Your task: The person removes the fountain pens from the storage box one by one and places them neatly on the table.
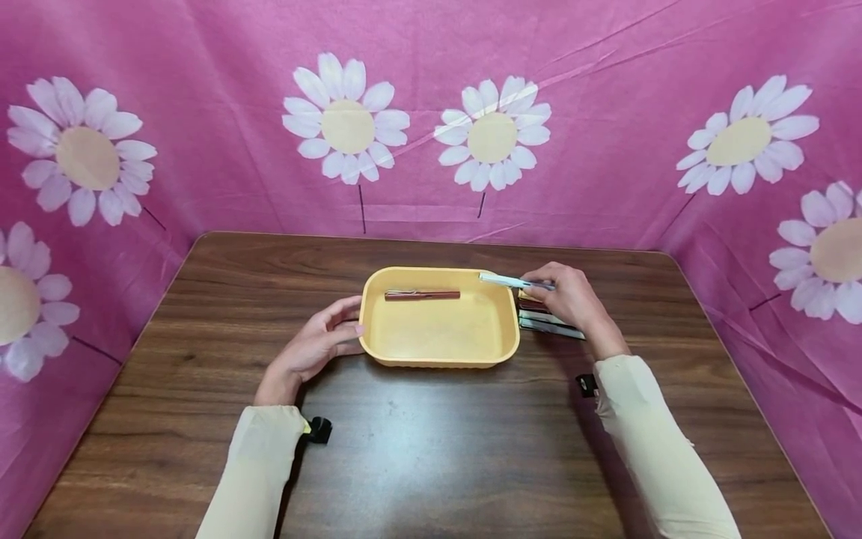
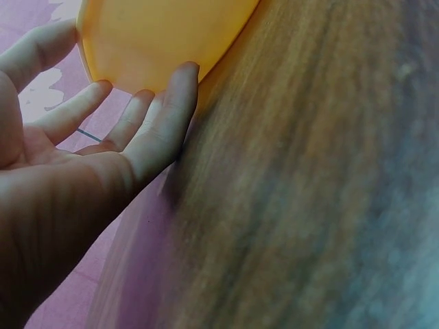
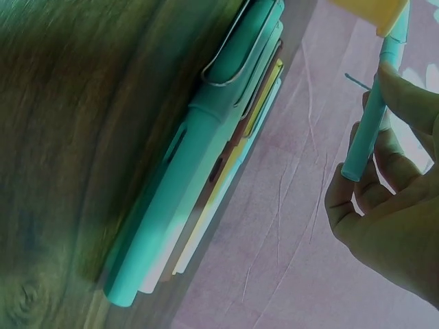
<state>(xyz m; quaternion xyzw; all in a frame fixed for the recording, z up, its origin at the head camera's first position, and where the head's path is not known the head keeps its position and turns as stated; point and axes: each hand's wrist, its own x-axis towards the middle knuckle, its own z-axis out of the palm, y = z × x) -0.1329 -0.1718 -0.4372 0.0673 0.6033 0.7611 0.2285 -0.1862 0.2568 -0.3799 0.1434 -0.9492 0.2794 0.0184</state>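
A yellow plastic tray [image 1: 441, 358] sits on the wooden table, with a dark red pen [image 1: 431, 295] lying inside near its far wall. My left hand [image 1: 322, 340] touches the tray's left end with spread fingertips; in the left wrist view the fingers [image 2: 182, 96] rest against its outer wall. With thumb and fingers my right hand [image 1: 569, 296] pinches a pale turquoise pen [image 1: 501, 280] over the tray's far right corner. Below that hand, several clipped pens [image 1: 552, 327] lie side by side to the right of the tray; a turquoise one [image 3: 164, 199] is closest in the right wrist view.
Brown wood grain covers the tabletop [image 1: 431, 449]. Pink cloth [image 1: 420, 37] with white daisies hangs behind the table and along both sides. Black straps [image 1: 319, 430] show at both sleeves.
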